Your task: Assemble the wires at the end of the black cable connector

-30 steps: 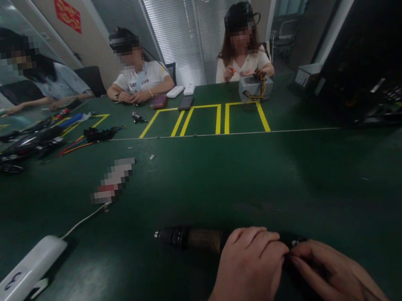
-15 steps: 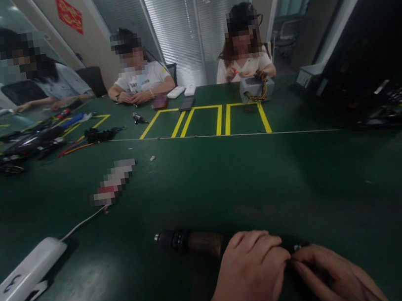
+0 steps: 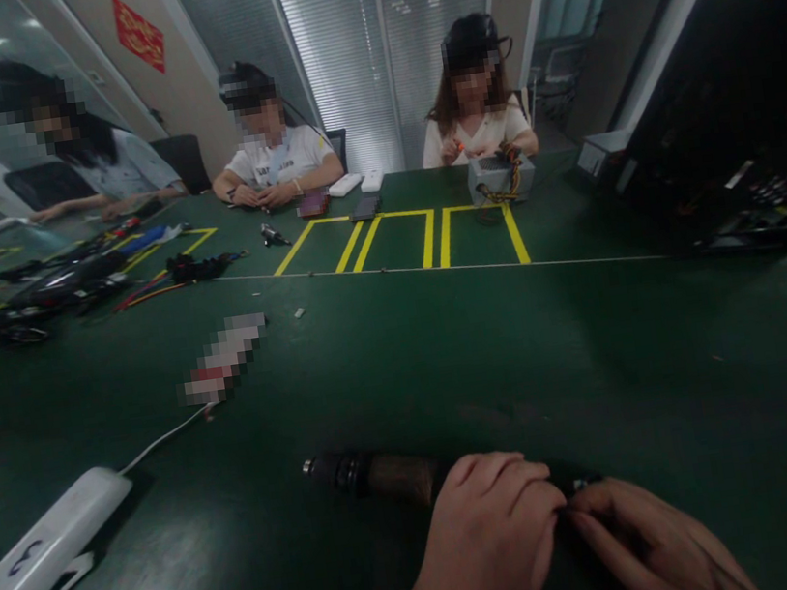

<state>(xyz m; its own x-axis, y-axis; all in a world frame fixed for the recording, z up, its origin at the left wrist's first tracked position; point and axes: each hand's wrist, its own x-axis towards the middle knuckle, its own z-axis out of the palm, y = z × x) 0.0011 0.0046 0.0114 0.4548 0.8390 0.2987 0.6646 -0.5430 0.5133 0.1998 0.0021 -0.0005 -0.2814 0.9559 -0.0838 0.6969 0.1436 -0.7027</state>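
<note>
A dark tool (image 3: 379,473) with a brown barrel and a black chuck-like tip lies on the green table (image 3: 447,365) near the front edge, tip pointing left. My left hand (image 3: 490,540) lies curled over its right part with the fingers closed around it. My right hand (image 3: 655,546) meets it from the right, fingertips pinched against the tool's hidden end beside the left fingertips. What the right fingers pinch is too small and dark to name.
A white power strip (image 3: 35,560) with a cord lies at the front left. A blurred-out flat item (image 3: 223,358) sits mid-left. Three people sit at the far side with cables (image 3: 70,282), a grey power supply (image 3: 500,175) and yellow tape boxes (image 3: 400,235). A black computer case (image 3: 742,119) stands at right.
Both hands have stayed on the tool almost unmoved. The view has shifted very slightly; the people opposite moved their hands a little.
</note>
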